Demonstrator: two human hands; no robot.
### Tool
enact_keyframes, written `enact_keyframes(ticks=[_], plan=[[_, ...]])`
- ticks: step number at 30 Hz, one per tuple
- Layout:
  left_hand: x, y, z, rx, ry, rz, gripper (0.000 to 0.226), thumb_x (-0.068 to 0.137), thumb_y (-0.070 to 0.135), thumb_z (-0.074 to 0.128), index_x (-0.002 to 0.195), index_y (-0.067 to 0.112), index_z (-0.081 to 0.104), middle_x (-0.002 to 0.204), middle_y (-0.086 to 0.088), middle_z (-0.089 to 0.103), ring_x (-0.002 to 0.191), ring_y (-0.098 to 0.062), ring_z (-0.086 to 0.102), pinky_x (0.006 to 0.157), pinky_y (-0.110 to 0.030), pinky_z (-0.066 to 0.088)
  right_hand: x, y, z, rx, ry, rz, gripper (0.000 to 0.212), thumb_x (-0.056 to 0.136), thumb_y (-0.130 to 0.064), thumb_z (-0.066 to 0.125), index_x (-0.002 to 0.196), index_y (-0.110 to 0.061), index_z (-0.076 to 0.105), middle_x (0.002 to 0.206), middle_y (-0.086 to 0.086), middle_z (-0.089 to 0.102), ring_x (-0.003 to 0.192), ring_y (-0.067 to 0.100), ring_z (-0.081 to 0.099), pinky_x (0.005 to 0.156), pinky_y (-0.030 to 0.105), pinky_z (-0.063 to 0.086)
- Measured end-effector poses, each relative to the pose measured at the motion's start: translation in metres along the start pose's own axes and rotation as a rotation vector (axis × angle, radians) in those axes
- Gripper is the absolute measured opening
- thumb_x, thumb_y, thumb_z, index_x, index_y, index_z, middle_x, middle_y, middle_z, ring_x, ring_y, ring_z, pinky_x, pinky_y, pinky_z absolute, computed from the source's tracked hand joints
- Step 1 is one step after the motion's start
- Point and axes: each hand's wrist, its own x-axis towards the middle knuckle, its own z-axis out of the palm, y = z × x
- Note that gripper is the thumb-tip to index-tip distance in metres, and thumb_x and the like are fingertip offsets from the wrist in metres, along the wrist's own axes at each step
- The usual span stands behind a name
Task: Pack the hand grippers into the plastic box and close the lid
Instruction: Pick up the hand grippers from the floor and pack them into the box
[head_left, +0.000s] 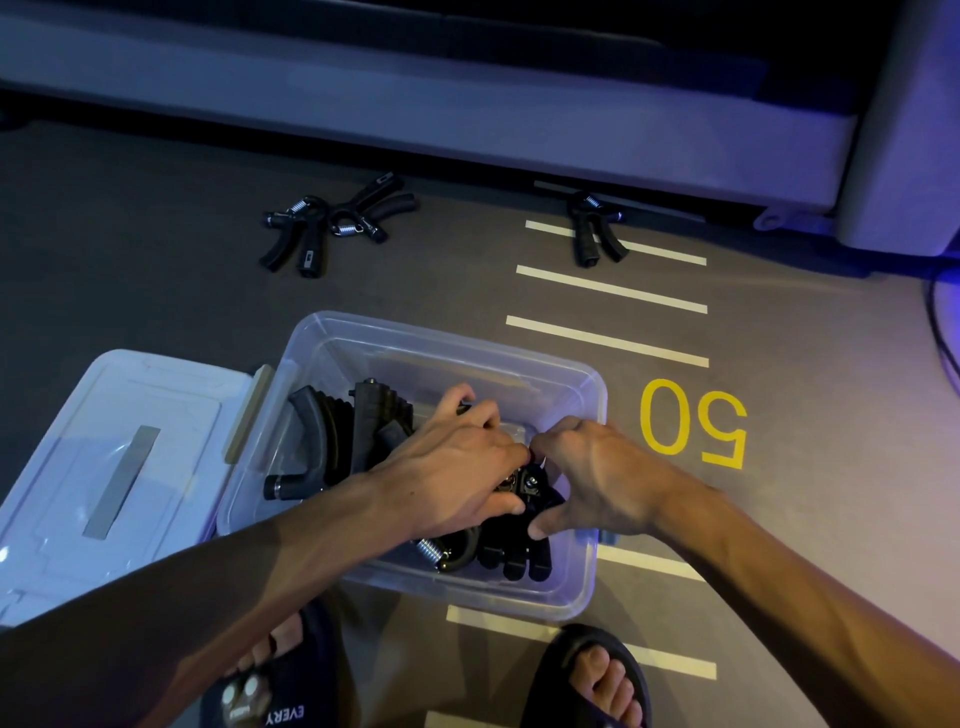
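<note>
Both hands are down inside the plastic box (589, 582), which stands open on the floor (156, 291). The left hand (457, 467) has its fingers bent over a black hand gripper (527, 493) and its thumb below it, so it grips this one near the metal head. The right hand (597, 478), close against the left hand at the fingertips, holds the same hand gripper from the other side: the thumb presses on a black handle and the fingers are curled behind. On which part its fingers close, I cannot tell. To the left of the left hand, the packed hand grippers (332, 436) lie in the box, and below its wrist a spring (431, 551) shows. The lid (130, 415) lies flat on the floor further left of the left hand, just beside the box. Well beyond both hands, two loose hand grippers (311, 228) lie touching each other, and a single hand gripper (592, 234) lies beyond the right hand, across a white line (665, 254)
</note>
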Motion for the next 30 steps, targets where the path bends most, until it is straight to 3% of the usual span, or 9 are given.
enact_keyframes(ticks=[4,9,13,19,24,30], plan=[[-0.003,-0.001,0.005,-0.028,0.035,0.015,0.044,0.091,0.067,0.045,0.109,0.031,0.061,0.096,0.015,0.067,0.104,-0.014,0.047,0.105,-0.041,0.025,0.002,0.002,-0.006,0.019,-0.086,-0.002,0.047,0.075,-0.052,0.078,0.106,-0.019,0.062,0.104,-0.004,0.064,0.103,0.017,0.055,0.09,0.034,0.047],[-0.004,-0.008,0.004,-0.068,0.042,0.017,0.045,0.09,0.07,0.046,0.111,0.035,0.064,0.088,0.017,0.066,0.103,-0.011,0.044,0.106,-0.039,0.021,0.004,0.005,-0.015,0.026,-0.214,-0.006,0.043,0.076,-0.039,0.081,0.11,-0.023,0.059,0.109,-0.009,0.063,0.108,0.018,0.057,0.093,0.037,0.05],[-0.002,-0.008,0.002,-0.088,0.064,0.021,0.041,0.089,0.067,0.05,0.109,0.035,0.067,0.088,0.018,0.067,0.105,-0.012,0.045,0.106,-0.04,0.021,0.004,0.006,-0.01,0.016,-0.186,0.002,0.046,0.075,-0.04,0.08,0.111,-0.024,0.057,0.114,-0.001,0.056,0.112,0.021,0.053,0.095,0.04,0.049],[-0.004,-0.005,0.002,-0.048,0.04,0.005,0.052,0.09,0.071,0.039,0.116,0.034,0.065,0.1,0.018,0.069,0.107,-0.011,0.046,0.107,-0.04,0.024,0.005,0.007,-0.009,0.031,-0.18,0.002,0.049,0.074,-0.038,0.08,0.113,-0.023,0.056,0.111,0.002,0.057,0.109,0.022,0.053,0.091,0.042,0.05],[-0.004,0.001,0.002,-0.072,0.069,0.016,0.051,0.091,0.07,0.039,0.111,0.031,0.066,0.097,0.017,0.068,0.096,-0.013,0.049,0.101,-0.042,0.031,0.005,0.008,-0.009,0.025,-0.189,0.001,0.048,0.073,-0.037,0.081,0.11,-0.022,0.055,0.108,0.0,0.056,0.106,0.024,0.055,0.089,0.043,0.051],[-0.001,-0.002,-0.005,-0.032,0.071,0.079,0.039,0.089,0.064,0.05,0.106,0.034,0.069,0.09,0.019,0.066,0.102,-0.014,0.049,0.104,-0.041,0.028,0.005,0.01,-0.009,0.028,-0.186,-0.017,0.046,0.073,-0.037,0.079,0.11,-0.022,0.056,0.106,0.001,0.056,0.104,0.024,0.055,0.087,0.043,0.052]])
